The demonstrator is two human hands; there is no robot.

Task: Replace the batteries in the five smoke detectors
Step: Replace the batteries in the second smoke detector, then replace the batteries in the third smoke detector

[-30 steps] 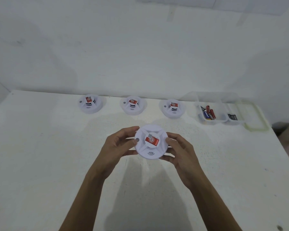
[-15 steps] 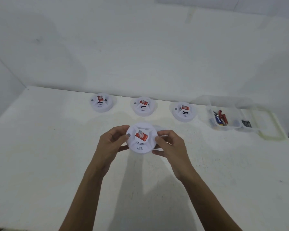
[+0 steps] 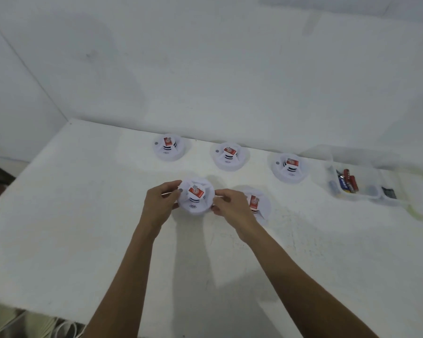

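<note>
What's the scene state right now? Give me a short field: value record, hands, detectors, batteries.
held: smoke detector, gripped at its rim by left hand and right hand
beside it: fifth detector, partly hidden by the right hand
back row: three detectors
batteries: in clear container, right
surface: white table

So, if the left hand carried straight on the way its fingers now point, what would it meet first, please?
The left hand already grips the smoke detector it points at, up and to the right. Past that, probably the middle detector of the back row, though depth is hard to judge.
</note>
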